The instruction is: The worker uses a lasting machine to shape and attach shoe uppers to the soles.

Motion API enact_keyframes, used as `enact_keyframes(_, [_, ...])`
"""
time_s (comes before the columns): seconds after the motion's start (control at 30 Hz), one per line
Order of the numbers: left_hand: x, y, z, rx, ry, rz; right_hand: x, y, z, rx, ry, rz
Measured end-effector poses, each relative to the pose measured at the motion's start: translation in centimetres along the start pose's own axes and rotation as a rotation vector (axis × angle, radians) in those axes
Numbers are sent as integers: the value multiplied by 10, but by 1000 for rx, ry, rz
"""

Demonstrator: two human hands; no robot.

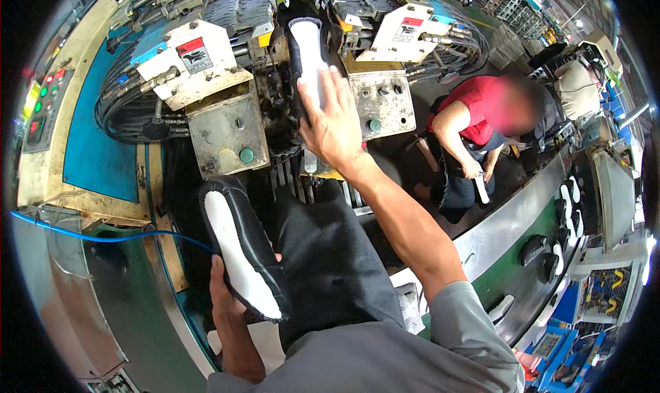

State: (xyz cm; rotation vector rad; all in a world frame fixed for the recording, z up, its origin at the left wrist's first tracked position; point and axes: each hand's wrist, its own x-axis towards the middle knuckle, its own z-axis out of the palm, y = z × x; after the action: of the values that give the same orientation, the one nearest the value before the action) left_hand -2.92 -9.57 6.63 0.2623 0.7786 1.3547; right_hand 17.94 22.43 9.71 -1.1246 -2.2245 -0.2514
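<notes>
My left hand (224, 298) is closed round the heel end of a black shoe upper (258, 235) at the lower left. Its white insole board (236, 252) faces up, and part of the hand is hidden beneath it. Farther forward, a second black shoe upper (295, 56) with a white bottom sits between the two halves of a machine. My right hand (333, 126) lies over the near part of that white bottom, fingers stretched out and thumb toward the left side. Its palm hides the near end of this shoe.
White machine blocks (196, 63) with black hoses flank the held shoe. A control panel (48, 107) stands far left. At right, a person in red (474, 111) holds a white-soled piece. A green conveyor (512, 276) carries several shoes. A blue hose (103, 237) crosses at left.
</notes>
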Motion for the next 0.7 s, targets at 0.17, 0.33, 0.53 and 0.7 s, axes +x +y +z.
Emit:
enact_keyframes(0.17, [5,-23,7,48,118,40,-2,0,3,50,2,-67])
enact_keyframes(0.33, [20,-33,20,72,164,-65,26,7,15,-1,41,-82])
enact_keyframes(0.53, [50,-37,34,215,214,8,86,26,54,-87,27,-95])
enact_keyframes(0.7, [90,-40,12,136,153,-11,121,39,100,-29,34,-71])
